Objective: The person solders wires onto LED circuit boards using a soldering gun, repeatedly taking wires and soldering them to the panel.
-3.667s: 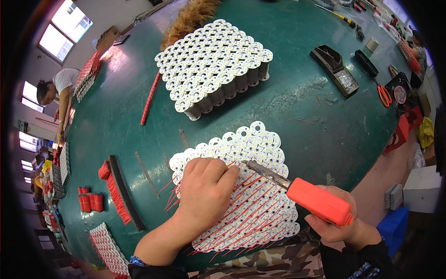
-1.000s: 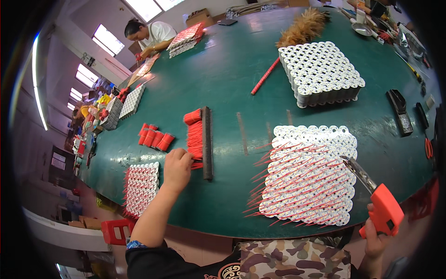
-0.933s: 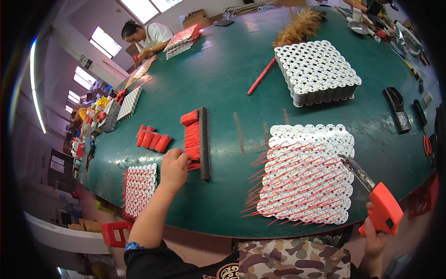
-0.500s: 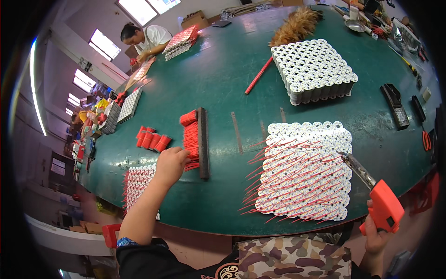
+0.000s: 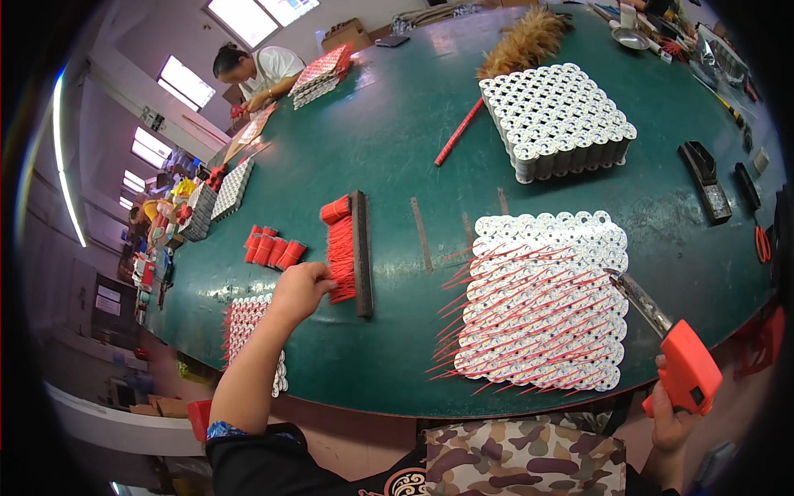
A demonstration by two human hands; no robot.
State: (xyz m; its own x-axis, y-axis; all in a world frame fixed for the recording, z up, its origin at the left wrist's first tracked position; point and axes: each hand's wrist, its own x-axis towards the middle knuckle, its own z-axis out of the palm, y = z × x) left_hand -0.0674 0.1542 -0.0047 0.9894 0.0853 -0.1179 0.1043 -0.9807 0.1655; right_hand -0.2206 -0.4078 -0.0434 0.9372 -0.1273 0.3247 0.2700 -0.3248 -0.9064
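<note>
- Landmark: the bar [image 5: 361, 255], a dark strip lying on the table [image 5: 389, 364], its long axis running away from the person.
- Wires [image 5: 341, 258]: loose red lengths in a row along the left side of the bar. Each wire's long axis lies roughly crosswise to the bar.
- Left hand [image 5: 301, 289]: left of the bar, near its lower half, and the nearer hand to the wires. The fingers point toward the bar; the row lies directly to their right and extends farther from the person.
- Left fingers: curled, thumb and index close together at the left ends of the wires. Whether a wire is pinched cannot be told.
- Right hand [image 5: 672, 423]: well to the right of the bar, fingers wrapped around the red handle of the iron [image 5: 693, 372]. The iron's tip points back toward the bar, at the right edge of the panel [image 5: 552, 231]; contact cannot be confirmed.
- Panel: right of the bar and well apart from it, flat, with red wires slanting across its white discs.
- Bundle [image 5: 335, 210]: beside the far end of the bar, on its left.
- Rolls [image 5: 265, 250]: a red group farther left of the bar, apart from the wires.
</note>
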